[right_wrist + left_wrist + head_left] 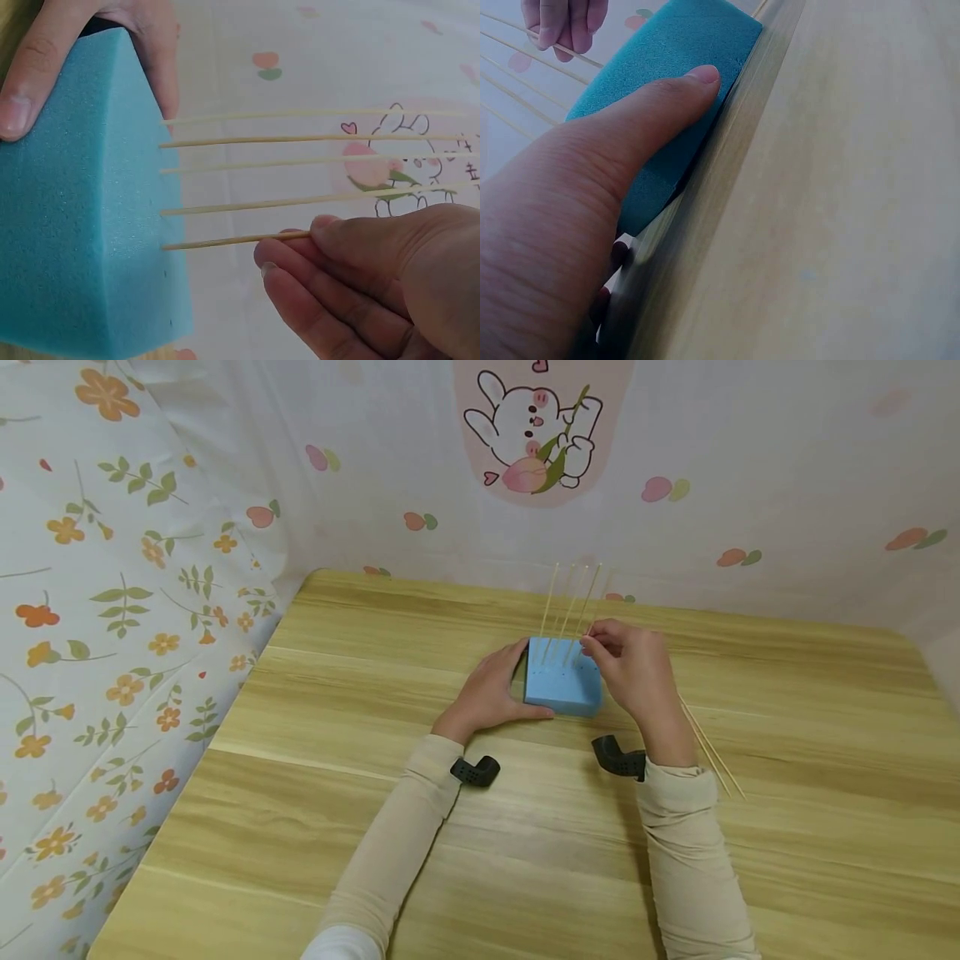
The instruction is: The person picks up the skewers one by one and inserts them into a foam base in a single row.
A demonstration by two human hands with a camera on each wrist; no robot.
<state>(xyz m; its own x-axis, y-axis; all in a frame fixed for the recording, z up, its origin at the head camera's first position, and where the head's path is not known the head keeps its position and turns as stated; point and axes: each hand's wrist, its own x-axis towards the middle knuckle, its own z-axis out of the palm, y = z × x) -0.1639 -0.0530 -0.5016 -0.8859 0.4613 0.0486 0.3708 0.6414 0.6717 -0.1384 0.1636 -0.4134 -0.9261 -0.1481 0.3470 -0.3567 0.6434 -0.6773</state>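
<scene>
the head view is evenly lit, with a pale sheen on the tabletop [525, 868] and a shadow along the right sleeve [690, 852]; the left wrist view is dimmer and hazy, dark under the blue block [682, 45]; the right wrist view brighter, some sticks [262, 163] washing out against the backdrop [300, 45]

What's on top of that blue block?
Five sticks rise from the block, beside small holes; the right hand pinches one. Any ends inside are covered; their depth can't be seen.
</scene>
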